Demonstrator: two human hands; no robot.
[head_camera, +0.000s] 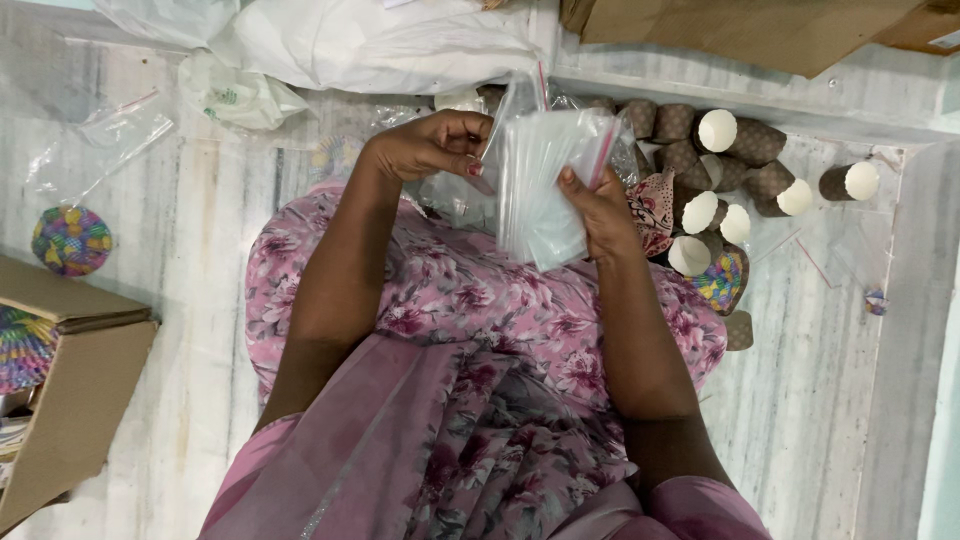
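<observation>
**Both hands on a stack of clear zip bags**

The person sits on the pale marble floor (190, 330), a pink floral dress across the lap. The right hand (605, 215) grips a stack of clear plastic zip bags (545, 185) from the right side, thumb pressed on the face of the stack and fingers closed behind it. The left hand (430, 145) pinches the stack's far left edge, its fingers curled shut on the plastic. The stack is held up above the lap, near the scene's middle.

Just right of the hands lie brown dotted paper cups (735, 160) in a loose heap on the floor. At far left sits a bagged bundle of colourful cup liners (70, 240), with an open cardboard box (75, 390) nearer. White plastic sacks (380, 45) lie at the far edge.
</observation>
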